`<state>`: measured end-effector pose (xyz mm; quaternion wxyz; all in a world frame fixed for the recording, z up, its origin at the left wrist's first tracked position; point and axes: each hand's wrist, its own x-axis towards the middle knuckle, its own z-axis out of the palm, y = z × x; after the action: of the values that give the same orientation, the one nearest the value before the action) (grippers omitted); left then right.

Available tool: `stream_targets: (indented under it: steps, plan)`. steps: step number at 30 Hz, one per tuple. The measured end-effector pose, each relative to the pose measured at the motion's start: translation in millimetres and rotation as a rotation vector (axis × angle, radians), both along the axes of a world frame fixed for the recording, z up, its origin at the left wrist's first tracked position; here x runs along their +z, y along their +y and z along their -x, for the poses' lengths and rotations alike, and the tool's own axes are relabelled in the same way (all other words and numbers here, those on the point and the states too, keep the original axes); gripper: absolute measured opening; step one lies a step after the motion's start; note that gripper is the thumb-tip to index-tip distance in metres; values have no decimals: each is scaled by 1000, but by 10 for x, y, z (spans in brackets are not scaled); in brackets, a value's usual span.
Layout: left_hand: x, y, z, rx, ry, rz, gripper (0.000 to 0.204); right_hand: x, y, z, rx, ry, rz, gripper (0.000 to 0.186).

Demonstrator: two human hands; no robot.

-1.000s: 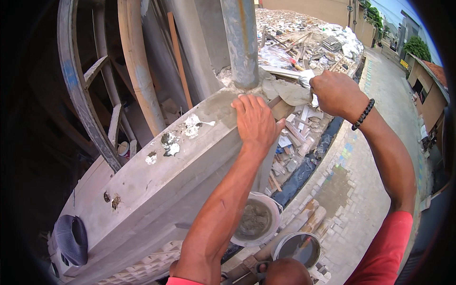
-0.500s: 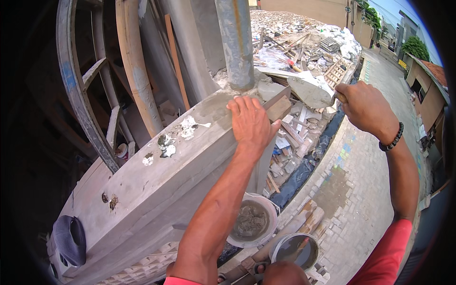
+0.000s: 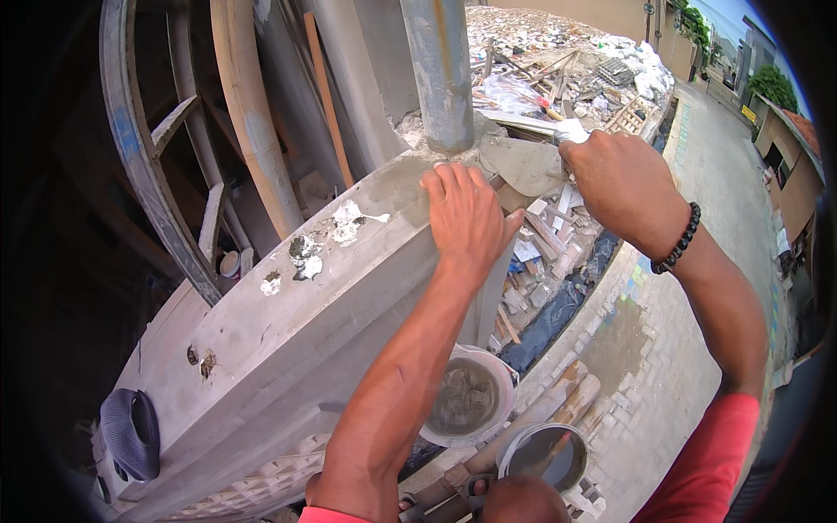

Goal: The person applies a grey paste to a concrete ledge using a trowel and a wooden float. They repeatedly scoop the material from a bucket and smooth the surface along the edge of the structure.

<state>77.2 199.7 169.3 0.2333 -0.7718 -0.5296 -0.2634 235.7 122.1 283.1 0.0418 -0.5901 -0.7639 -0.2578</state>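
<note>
My left hand (image 3: 464,209) lies over the top edge of a grey concrete ledge (image 3: 288,314), its fingers together and its thumb out to the side. Between thumb and fingers it holds a wooden board (image 3: 509,195) at the ledge's end; most of the board is hidden by the hand and the trowel. My right hand (image 3: 623,187) is closed round the handle of a trowel. The trowel's mortar-smeared blade (image 3: 526,169) lies flat over the ledge's end, just right of a round metal post (image 3: 443,96). Wet mortar surrounds the post's foot.
Below stand a bucket of mortar (image 3: 466,397) and a bucket of grey water (image 3: 545,462) with a brush in it. A dark knitted cap (image 3: 129,434) sits on the ledge's near end. A ladder (image 3: 131,148) leans at left. Rubble (image 3: 602,74) and a paved street lie beyond.
My right hand has brought the trowel left and slightly down to the ledge's end, its blade now covering most of the board. My left hand has stayed in nearly the same place.
</note>
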Motion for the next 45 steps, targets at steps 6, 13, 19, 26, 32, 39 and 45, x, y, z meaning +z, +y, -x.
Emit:
stream_targets:
  steps: [6, 13, 19, 26, 32, 39, 45]
  plan:
    - [16, -13, -21, -7, 1, 2, 74, -1, 61, -129, -13, -15, 4, 14]
    - [-6, 16, -9, -6, -7, 11, 76, 76, -133, -232, -100, -2, 49, 10]
    - [21, -1, -2, 15, 19, 6, 76, 173, -266, -382, -195, 12, 26, 11]
    - [39, 2, -5, -8, 6, 23, 76, 84, -87, 13, -69, 68, 11, 10]
    - [-1, 4, -9, -22, -15, -4, 73, -5, 176, -1, 64, -37, -71, 16]
    - [24, 7, 1, -1, 0, 14, 74, -8, 244, -222, -57, -39, 28, 15]
    - [18, 11, -23, -10, -6, 14, 74, 68, -27, -365, -197, 11, 108, 16]
